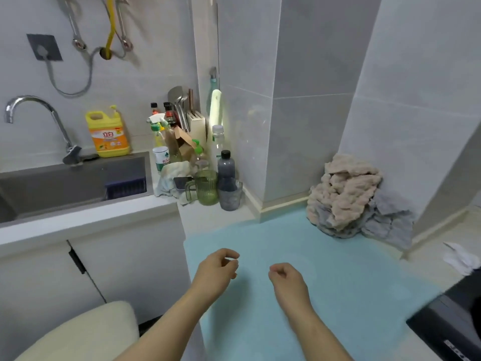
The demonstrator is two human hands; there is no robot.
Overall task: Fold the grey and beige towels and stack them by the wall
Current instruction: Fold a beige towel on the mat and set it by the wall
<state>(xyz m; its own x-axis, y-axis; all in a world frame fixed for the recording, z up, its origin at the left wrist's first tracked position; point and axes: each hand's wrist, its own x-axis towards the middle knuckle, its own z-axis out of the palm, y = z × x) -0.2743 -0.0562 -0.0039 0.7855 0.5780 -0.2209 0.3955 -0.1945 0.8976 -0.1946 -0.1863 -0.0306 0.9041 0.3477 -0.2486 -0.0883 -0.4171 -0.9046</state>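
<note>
Folding looked unstarted: left hand [218,267] and right hand [286,280] hung loosely curled, empty, while beige towel [343,188] lay crumpled atop grey towel [387,221] well beyond the fingertips, rightward against wall [390,126]; next move probably a forward reach.

The 2 hands hang above the light blue mat [325,277], near each other but not touching. The left hand [217,269] and the right hand [286,278] both have loosely curled fingers and hold nothing. Beyond the right hand, well apart from it, the beige towel [346,186] lies crumpled on the grey towel [387,221], both against the tiled wall [416,121]. Beyond the left hand stand a green ribbed pitcher [207,187] and, just beside it, a dark bottle [226,165]. Further left of that hand is the sink [65,186], with a yellow detergent jug [109,134] behind it.
</note>
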